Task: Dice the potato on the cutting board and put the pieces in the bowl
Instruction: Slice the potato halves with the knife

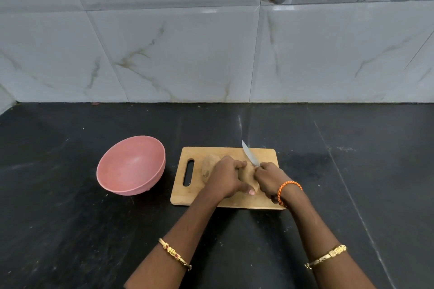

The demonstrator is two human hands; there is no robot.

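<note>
Black counter | left hand clamps potato | right hand grips knife

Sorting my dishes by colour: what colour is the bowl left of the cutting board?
Pink, a dusty salmon shade; the bowl shows in the head view.

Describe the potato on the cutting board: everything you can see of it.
The potato is an unpeeled, brown-skinned, oblong tuber with a few darker blemishes, lying on its side on the wooden cutting board. It looks whole; no cut pieces show. The left hand grips it from above, covering its middle, thumb at the near end. The knife, held in the right hand, meets the potato's right end, blade tip angled up and away. Whether the blade has entered cannot be told.
</note>
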